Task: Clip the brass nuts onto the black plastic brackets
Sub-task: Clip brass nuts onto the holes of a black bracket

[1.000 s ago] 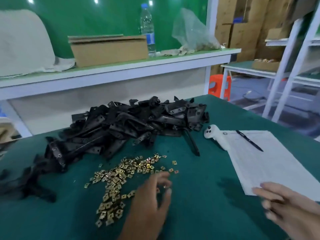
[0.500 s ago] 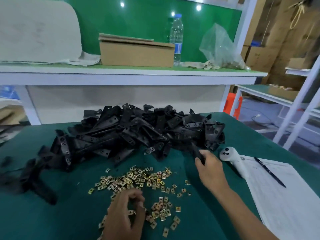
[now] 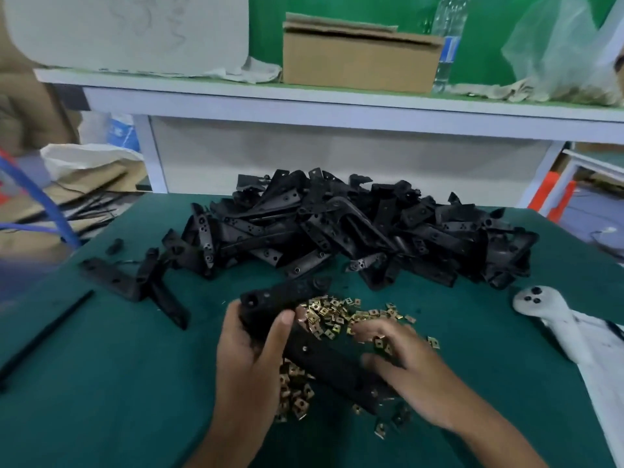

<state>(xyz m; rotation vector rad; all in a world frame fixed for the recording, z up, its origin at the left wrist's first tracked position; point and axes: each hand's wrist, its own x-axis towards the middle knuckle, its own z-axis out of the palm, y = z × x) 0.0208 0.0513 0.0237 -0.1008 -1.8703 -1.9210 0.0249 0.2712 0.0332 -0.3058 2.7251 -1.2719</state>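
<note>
A black L-shaped plastic bracket (image 3: 317,352) is held just above the green table (image 3: 101,383), over a scatter of small brass nuts (image 3: 337,315). My left hand (image 3: 253,352) grips the bracket at its corner, thumb over the top. My right hand (image 3: 405,369) rests on the bracket's lower arm, fingers curled round its edge; a brass nut (image 3: 380,342) shows at the fingertips. A big heap of black brackets (image 3: 354,231) lies behind the nuts.
Two loose brackets (image 3: 135,282) and a thin black strip (image 3: 47,336) lie at the left. A white controller (image 3: 540,305) rests on a paper sheet (image 3: 604,383) at the right. Beyond the table's far edge stands a white shelf with a cardboard box (image 3: 358,59) and bottle (image 3: 447,42).
My right hand has drawn a bracket out of the heap and brought it over the nuts. My left hand has left the nuts and taken the bracket's corner. The view has swung left.
</note>
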